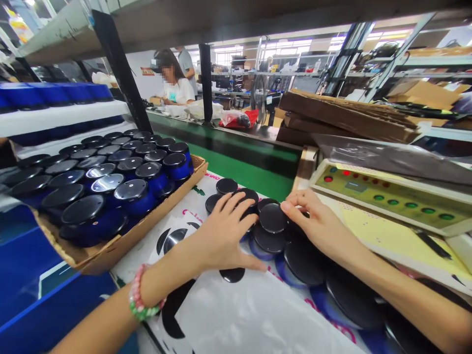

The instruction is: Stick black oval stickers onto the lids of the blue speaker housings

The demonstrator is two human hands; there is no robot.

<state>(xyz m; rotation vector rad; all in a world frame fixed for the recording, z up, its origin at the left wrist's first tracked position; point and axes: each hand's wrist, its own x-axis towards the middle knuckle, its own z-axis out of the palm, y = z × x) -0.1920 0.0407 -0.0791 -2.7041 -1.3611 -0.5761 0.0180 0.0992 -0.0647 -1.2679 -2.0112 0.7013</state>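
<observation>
My left hand (223, 238) reaches over the work surface with its fingers spread, the fingertips over several small black discs (226, 186). A pink and green bead bracelet (137, 295) circles that wrist. My right hand (313, 214) has thumb and fingers pinched together at the right edge of a round black disc (273, 218). This disc lies over a larger black-topped blue round part (271, 239). More such parts (304, 260) run in a row toward the lower right, partly under my right forearm. A white sheet (254, 314) with black circles lies below my left hand.
A cardboard tray (199, 174) full of blue round parts with black tops stands at the left, beside blue bins (25, 295). At the right is a control box (383, 191) with buttons and a red light. Flattened cardboard (342, 115) lies behind it. Another person (177, 88) sits beyond the green belt (243, 160).
</observation>
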